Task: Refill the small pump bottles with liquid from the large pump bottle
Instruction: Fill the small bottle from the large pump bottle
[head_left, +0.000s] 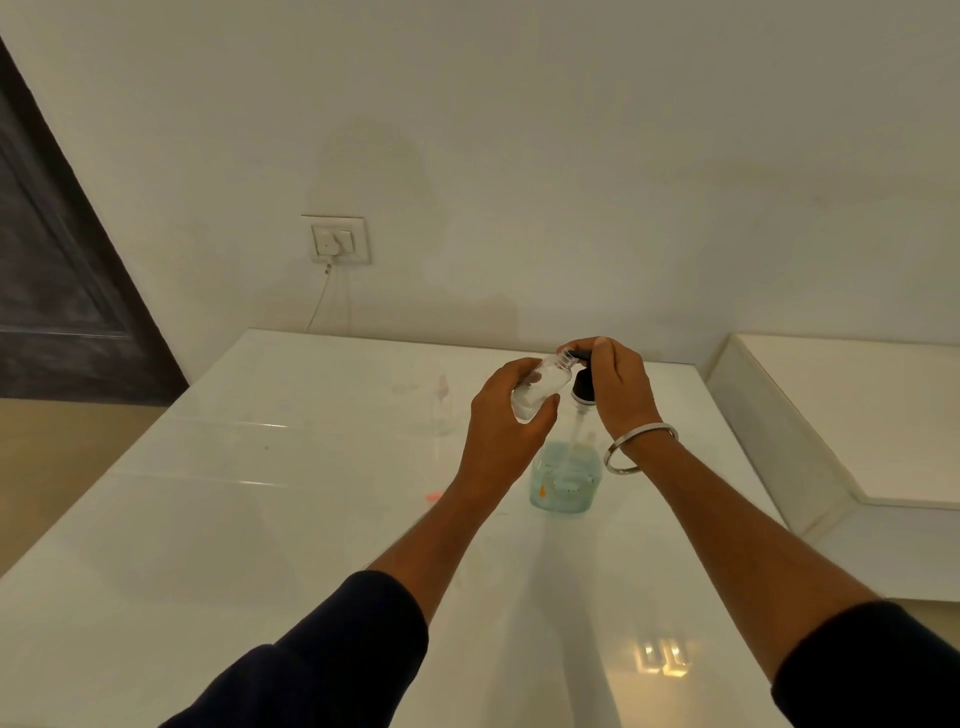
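Small bottle: the small clear plastic bottle (537, 387) is tilted, open neck up against the black pump nozzle (581, 356), above the tabletop.
Left hand: the left hand (501, 415) has its fingers wrapped round the small bottle's body.
Right hand: the right hand (615, 387) rests curled over the pump head, pressing it.
Large bottle: the large clear pump bottle with pale blue liquid (566, 475) stands on the glossy white tabletop (260, 519).
Doing it well: probably keep the neck tight under the spout and press slowly, in full strokes, to avoid drips.
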